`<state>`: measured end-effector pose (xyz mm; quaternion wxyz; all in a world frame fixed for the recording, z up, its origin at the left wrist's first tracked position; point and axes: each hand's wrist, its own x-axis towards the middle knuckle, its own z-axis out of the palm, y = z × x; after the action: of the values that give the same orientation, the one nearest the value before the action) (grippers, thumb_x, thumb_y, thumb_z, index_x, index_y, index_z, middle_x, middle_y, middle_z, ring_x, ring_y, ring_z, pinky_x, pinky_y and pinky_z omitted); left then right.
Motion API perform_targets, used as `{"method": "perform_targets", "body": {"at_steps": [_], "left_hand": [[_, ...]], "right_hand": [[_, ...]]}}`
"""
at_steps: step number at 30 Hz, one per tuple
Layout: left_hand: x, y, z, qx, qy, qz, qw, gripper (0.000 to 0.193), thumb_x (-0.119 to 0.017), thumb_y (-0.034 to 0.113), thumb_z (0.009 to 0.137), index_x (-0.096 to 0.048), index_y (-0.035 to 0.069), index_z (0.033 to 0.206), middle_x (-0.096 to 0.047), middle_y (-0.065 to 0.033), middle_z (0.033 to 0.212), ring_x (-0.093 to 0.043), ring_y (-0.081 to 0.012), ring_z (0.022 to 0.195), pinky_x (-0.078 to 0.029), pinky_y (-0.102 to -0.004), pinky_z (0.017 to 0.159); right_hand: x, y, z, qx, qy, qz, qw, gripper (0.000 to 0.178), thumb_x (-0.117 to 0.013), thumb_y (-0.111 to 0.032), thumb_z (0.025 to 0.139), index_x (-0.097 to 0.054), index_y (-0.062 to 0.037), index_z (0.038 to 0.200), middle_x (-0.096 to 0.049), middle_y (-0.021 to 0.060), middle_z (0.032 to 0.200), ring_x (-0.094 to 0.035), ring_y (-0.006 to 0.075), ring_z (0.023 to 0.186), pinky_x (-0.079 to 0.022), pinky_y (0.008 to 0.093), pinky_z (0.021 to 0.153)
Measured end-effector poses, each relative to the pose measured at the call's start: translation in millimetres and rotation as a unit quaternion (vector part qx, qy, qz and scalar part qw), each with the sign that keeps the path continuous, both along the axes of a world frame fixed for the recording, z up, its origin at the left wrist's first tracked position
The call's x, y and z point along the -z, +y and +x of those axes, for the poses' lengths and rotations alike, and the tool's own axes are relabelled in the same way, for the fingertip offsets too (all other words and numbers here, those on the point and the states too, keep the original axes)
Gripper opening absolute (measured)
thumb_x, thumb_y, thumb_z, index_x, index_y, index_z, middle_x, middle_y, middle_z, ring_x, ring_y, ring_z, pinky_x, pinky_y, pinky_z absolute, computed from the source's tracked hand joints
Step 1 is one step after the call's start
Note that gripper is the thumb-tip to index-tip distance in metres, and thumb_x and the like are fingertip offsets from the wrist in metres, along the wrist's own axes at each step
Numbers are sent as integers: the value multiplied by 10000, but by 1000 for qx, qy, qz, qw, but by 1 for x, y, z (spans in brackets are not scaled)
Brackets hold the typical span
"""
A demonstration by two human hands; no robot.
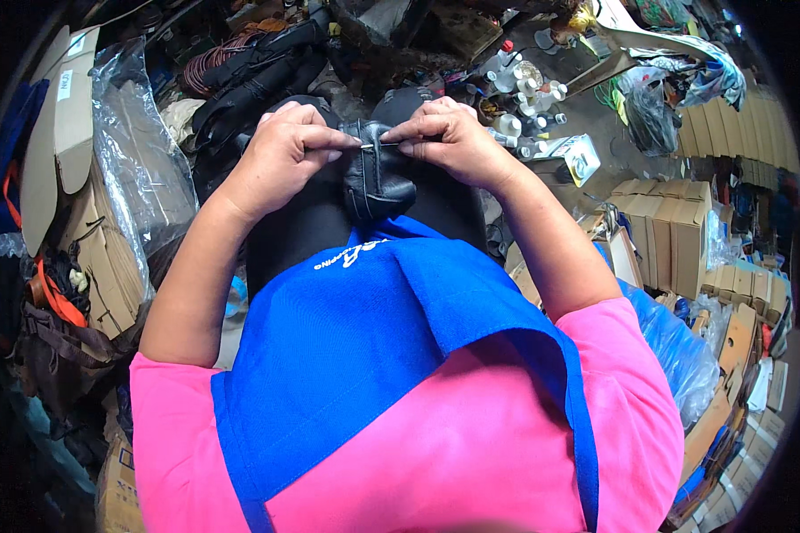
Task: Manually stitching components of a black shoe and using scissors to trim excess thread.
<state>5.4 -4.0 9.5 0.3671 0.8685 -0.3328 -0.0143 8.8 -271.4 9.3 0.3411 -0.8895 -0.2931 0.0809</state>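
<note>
A small black leather pouch (378,191) with visible seams rests on my lap, between my knees. My left hand (286,153) comes to it from the left, thumb and index finger drawn together in a pinch. A short, thin, silvery piece (366,147) shows at that index fingertip, lying across the pouch's upper part. From the other side my right hand (449,140) pinches at the pouch's upper right edge, its other fingers curled. Whatever sits between the fingertips of either hand is too small to make out.
Flattened cardboard (67,133) and clear plastic wrap (142,142) stand at the left. Several bottles (520,98) are on the floor ahead to the right. Stacked cardboard boxes (667,231) and a blue plastic sheet (667,342) lie along the right. A blue apron (347,355) covers my front.
</note>
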Motion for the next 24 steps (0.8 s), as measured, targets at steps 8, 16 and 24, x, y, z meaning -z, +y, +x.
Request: {"method": "perform_targets", "body": {"at_steps": [8,16,24], "left_hand": [[8,-14,3,-60,142,-47,987,247,-729,25,684,-721,74,926,-624,-50,769,-549,-189,747,-453,-326,731],[11,-23,4,-94,124,-96,983,189,-738,38,689,-703,49,875,-654,-72,805,-571,-192,776,-457,-329,751],[8,1,-2,-73,109,-139,982,124,-719,37,717,-599,15,736,-528,-35,776,-512,-167,812,-407,-289,770]], "right_hand": [[7,6,4,12,-11,9,1000,215,-740,-189,772,-739,-182,987,-652,-3,828,-551,150,806,-412,308,806],[-1,22,7,92,217,152,960,199,-763,-130,771,-724,-62,953,-709,30,816,-634,91,749,-508,257,697],[3,-10,16,69,251,195,945,161,-766,-139,775,-664,-15,774,-665,40,798,-601,97,769,-473,268,708]]}}
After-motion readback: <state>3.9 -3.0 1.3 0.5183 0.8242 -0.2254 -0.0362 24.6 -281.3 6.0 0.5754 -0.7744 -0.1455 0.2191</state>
